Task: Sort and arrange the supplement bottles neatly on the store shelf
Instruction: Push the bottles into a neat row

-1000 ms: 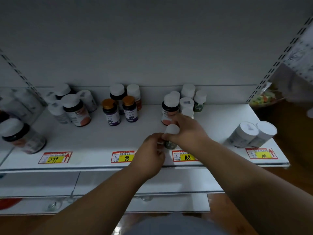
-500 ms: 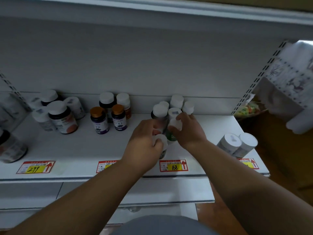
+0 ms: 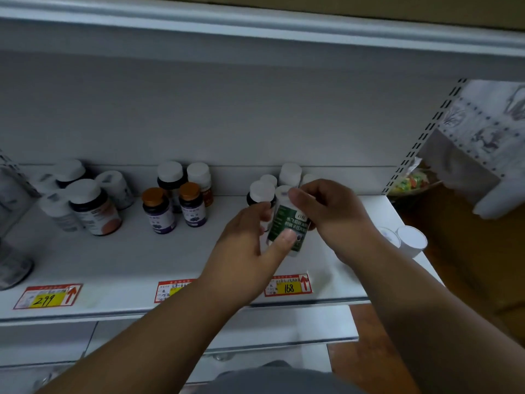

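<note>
two bare forearms (image 3: 159,334), no sleeves, grey garment (image 3: 284,379) at bottom edge

Both hands hold green-label bottle (image 3: 288,224) tilted above shelf (image 3: 113,260): left hand (image 3: 250,245) thumb on label, right hand (image 3: 326,211) gripping cap end. White-capped bottles (image 3: 289,173) behind it; orange-capped pair (image 3: 173,209) left.
</note>
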`<state>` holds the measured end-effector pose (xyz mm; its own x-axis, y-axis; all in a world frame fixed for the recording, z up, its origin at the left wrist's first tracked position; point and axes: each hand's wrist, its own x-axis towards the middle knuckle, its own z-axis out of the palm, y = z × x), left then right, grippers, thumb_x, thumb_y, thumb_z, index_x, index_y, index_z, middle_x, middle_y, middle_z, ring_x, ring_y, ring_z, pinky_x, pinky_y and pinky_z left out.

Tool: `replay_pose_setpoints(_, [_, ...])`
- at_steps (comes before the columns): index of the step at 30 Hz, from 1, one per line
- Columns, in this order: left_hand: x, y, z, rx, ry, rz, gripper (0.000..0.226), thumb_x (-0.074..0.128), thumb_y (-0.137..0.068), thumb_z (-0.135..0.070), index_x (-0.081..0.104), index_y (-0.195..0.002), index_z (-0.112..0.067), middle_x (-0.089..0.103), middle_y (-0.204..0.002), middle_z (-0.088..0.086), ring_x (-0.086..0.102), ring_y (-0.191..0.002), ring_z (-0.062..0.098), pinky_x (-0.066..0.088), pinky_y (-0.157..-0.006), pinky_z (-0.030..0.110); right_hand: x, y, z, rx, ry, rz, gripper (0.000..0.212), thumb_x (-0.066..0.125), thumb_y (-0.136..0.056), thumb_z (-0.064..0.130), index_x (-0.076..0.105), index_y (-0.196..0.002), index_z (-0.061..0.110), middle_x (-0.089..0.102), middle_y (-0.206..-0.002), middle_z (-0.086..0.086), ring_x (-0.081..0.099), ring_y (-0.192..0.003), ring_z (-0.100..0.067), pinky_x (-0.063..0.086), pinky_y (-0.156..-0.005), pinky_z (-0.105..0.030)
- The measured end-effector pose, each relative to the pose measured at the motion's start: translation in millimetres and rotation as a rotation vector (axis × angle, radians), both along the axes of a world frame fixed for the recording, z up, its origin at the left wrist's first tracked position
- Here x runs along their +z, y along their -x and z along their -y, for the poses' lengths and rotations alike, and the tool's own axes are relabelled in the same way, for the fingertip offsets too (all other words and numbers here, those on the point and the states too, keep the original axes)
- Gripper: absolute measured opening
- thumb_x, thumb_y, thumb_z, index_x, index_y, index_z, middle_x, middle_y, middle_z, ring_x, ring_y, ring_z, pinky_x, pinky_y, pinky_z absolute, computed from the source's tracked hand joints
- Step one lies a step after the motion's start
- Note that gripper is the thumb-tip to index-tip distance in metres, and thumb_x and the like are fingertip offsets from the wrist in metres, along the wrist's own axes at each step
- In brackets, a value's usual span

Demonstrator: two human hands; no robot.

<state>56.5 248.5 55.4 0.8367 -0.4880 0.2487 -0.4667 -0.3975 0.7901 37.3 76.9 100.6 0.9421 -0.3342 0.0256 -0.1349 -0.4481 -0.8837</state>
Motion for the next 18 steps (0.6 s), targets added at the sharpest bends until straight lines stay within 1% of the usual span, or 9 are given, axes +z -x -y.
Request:
replay_pose_setpoints(2, [6, 2, -1, -0.041, 0.047, 0.004, 0.059, 0.040, -0.081, -0.070, 0.049, -0.126, -0.033, 0.057, -0.113, -0.014, 0.055, -0.100, 0.002, 0.048, -0.082, 0.027, 7, 6, -9, 0.006, 0.010, 0.035, 0.028, 0.065, -0.076, 0.055, 0.066, -0.084, 0.028, 0.070, -0.078, 0.007, 0.067, -0.072, -0.009, 0.058, -0.069, -0.037])
replay_pose_setpoints(5, [10, 5, -3, -0.108, 0.076, 0.047, 0.025, 0.046, -0.085, -0.062, 0.047, -0.107, -0.051, 0.058, -0.102, -0.021, 0.056, -0.093, -0.001, 0.044, -0.075, 0.018, 11, 12, -20, -0.003, -0.034, 0.043, 0.034, 0.068, -0.072, 0.057, 0.067, -0.088, 0.028, 0.071, -0.081, 0.006, 0.069, -0.074, -0.011, 0.059, -0.072, -0.039])
replay_pose_setpoints(7, [10, 7, -5, -0.126, 0.090, 0.056, 0.015, 0.047, -0.087, -0.059, 0.045, -0.100, -0.054, 0.057, -0.097, -0.024, 0.056, -0.091, -0.003, 0.040, -0.071, 0.011, 11, 15, -23, -0.004, -0.057, 0.037, 0.030, 0.070, -0.074, 0.053, 0.067, -0.089, 0.027, 0.071, -0.082, 0.006, 0.069, -0.075, -0.011, 0.060, -0.073, -0.039])
replay_pose_setpoints(8, [9, 8, -7, -0.136, 0.096, 0.057, 0.014, 0.047, -0.087, -0.058, 0.046, -0.100, -0.053, 0.057, -0.097, -0.024, 0.056, -0.090, -0.002, 0.040, -0.071, 0.011, 11, 15, -24, -0.007, -0.051, 0.036, 0.029, 0.071, -0.075, 0.052, 0.068, -0.090, 0.027, 0.071, -0.083, 0.006, 0.069, -0.076, -0.010, 0.060, -0.073, -0.039])
replay_pose_setpoints(10, [5, 7, -8, -0.150, 0.107, 0.060, 0.020, 0.046, -0.089, -0.057, 0.050, -0.104, -0.045, 0.059, -0.099, -0.019, 0.057, -0.093, 0.000, 0.045, -0.075, 0.019, 9, 17, -24, -0.014, -0.036, 0.046, 0.029, 0.072, -0.076, 0.050, 0.068, -0.092, 0.027, 0.071, -0.085, 0.007, 0.069, -0.078, -0.009, 0.060, -0.074, -0.037])
replay_pose_setpoints(12, [-2, 4, -10, -0.136, 0.067, 0.051, 0.041, 0.042, -0.089, -0.060, 0.054, -0.117, -0.032, 0.061, -0.107, -0.012, 0.057, -0.100, 0.005, 0.048, -0.083, 0.029, 7, 18, -22, -0.026, -0.017, 0.059, 0.028, 0.071, -0.077, 0.050, 0.067, -0.093, 0.026, 0.070, -0.086, 0.008, 0.068, -0.078, -0.006, 0.059, -0.071, -0.031])
replay_pose_setpoints(14, [-12, -1, -12, -0.072, -0.084, 0.118, 0.062, 0.034, -0.088, -0.065, 0.053, -0.129, -0.022, 0.059, -0.117, -0.004, 0.053, -0.108, 0.012, 0.044, -0.090, 0.033, 5, 19, -17, -0.045, 0.038, 0.052, 0.026, 0.070, -0.079, 0.048, 0.065, -0.092, 0.026, 0.068, -0.086, 0.010, 0.064, -0.076, -0.001, 0.052, -0.063, -0.019])
replay_pose_setpoints(15, [-16, -3, -12, -0.044, -0.171, 0.172, 0.067, 0.030, -0.089, -0.066, 0.051, -0.131, -0.018, 0.057, -0.120, 0.000, 0.051, -0.111, 0.015, 0.043, -0.093, 0.034, 3, 18, -14, -0.057, 0.081, 0.041, 0.025, 0.069, -0.079, 0.047, 0.064, -0.092, 0.026, 0.067, -0.086, 0.011, 0.063, -0.075, 0.000, 0.047, -0.061, -0.015])
replay_pose_setpoints(18, [-31, -7, -9, -0.041, -0.354, 0.308, 0.059, 0.033, -0.094, -0.056, 0.050, -0.131, -0.013, 0.054, -0.128, 0.006, 0.049, -0.117, 0.022, 0.041, -0.099, 0.037, -8, 13, -2, -0.082, 0.211, -0.008, 0.024, 0.069, -0.081, 0.044, 0.061, -0.094, 0.026, 0.064, -0.087, 0.011, 0.059, -0.077, -0.003, 0.045, -0.062, -0.019])
